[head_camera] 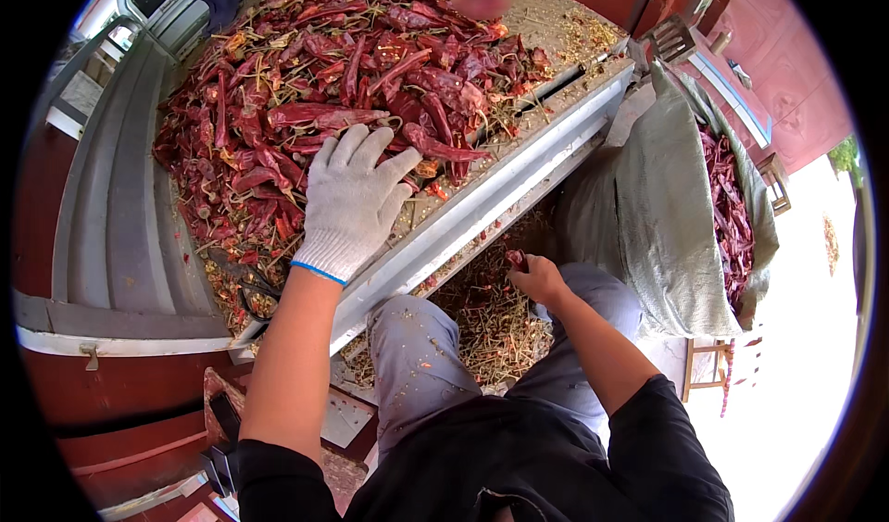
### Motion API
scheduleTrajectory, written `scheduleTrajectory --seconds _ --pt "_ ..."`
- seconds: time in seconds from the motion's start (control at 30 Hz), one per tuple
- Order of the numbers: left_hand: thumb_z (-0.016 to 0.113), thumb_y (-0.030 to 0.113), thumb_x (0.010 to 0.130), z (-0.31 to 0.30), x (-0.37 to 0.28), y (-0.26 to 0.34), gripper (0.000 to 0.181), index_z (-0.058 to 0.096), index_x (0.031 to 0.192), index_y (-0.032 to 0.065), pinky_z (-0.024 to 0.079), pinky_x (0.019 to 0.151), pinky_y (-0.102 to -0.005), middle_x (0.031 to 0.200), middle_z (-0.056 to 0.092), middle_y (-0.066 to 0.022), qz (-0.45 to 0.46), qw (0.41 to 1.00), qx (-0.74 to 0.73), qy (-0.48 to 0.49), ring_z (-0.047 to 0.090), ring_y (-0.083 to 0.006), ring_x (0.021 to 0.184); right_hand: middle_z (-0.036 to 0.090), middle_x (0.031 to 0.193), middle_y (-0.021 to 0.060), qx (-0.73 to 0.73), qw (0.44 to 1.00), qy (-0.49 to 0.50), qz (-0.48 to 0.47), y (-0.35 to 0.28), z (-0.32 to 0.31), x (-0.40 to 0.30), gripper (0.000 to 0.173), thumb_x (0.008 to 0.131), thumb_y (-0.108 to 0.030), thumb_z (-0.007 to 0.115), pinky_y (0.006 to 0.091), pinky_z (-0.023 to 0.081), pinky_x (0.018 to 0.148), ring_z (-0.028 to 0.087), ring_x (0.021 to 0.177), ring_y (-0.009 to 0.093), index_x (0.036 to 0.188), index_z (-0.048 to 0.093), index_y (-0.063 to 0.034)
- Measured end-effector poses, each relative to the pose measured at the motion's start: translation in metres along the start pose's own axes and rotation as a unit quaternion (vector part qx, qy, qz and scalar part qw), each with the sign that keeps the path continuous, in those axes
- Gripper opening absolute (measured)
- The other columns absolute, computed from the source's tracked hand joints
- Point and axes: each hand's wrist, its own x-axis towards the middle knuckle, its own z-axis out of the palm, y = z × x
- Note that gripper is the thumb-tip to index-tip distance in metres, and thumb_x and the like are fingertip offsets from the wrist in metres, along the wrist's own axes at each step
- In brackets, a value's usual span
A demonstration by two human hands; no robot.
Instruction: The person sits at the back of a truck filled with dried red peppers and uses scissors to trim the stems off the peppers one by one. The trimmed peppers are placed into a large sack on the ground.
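Note:
A large heap of dried red chili peppers (278, 84) lies on the metal bed of a truck or cart before me. My left hand (358, 192), in a white knitted glove with a blue cuff edge, rests palm down on the near side of the heap, its fingers spread and touching the peppers. My bare right hand (538, 277) is lower, over my right knee, with its fingers closed around a dried chili pepper (516, 259), whose dark red end shows. Scissors or a similar tool with black handles (257, 296) lie at the heap's lower left corner.
A large woven sack (660, 223) with dried chilies in its mouth stands at my right. The metal edge of the bed (479, 209) runs diagonally before my knees. Stems and scraps (493, 313) cover the ground between my legs. Ribbed metal side panels (118, 188) rise at left.

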Motion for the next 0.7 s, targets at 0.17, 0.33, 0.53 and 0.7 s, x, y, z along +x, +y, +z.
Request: scheduleTrajectory --seconds 0.17,0.33,0.53,0.7 --pt "0.072 0.028 0.093 0.011 0.005 -0.006 0.04 0.071 0.133 0.0231 0.037 0.118 -0.0574 0.14 0.063 -0.0093 -0.004 1.0 -0.003 -0.002 0.05 -0.0347 0.138 0.074 0.11 0.0238 -0.155 0.981 -0.113 -0.013 0.042 0.05 0.024 0.038 0.09 -0.035 0.071 0.0535 0.057 0.091 0.071 0.104 0.043 0.11 0.071 -0.0027" --pt "0.075 0.025 0.087 0.009 0.005 0.005 0.045 0.072 0.132 0.0254 0.036 0.12 -0.0574 0.14 0.062 -0.0081 -0.038 0.998 0.041 -0.034 0.05 -0.0346 0.139 0.069 0.117 0.02 -0.233 0.947 -0.192 -0.105 0.067 0.109 0.021 0.028 0.09 -0.023 0.069 0.0513 0.06 0.088 0.073 0.102 0.039 0.113 0.075 -0.0089" --pt "0.077 0.026 0.082 0.008 0.01 0.007 0.045 0.077 0.127 0.0275 0.037 0.119 -0.0566 0.137 0.066 -0.0065 -0.052 0.995 0.063 -0.053 0.053 -0.0341 0.137 0.065 0.118 0.0195 -0.291 0.913 -0.209 -0.193 0.077 0.159 0.018 0.017 0.088 -0.009 0.067 0.0498 0.063 0.079 0.073 0.097 0.036 0.1 0.078 -0.0074" --pt "0.076 0.023 0.079 0.011 0.007 0.006 0.045 0.077 0.125 0.0254 0.037 0.119 -0.0558 0.138 0.066 -0.0067 -0.049 0.996 0.061 -0.038 0.053 -0.0346 0.137 0.068 0.12 0.0202 -0.25 0.932 -0.21 -0.157 0.081 0.159 0.035 0.026 0.088 -0.013 0.069 0.0483 0.063 0.084 0.073 0.103 0.037 0.112 0.075 -0.0073"
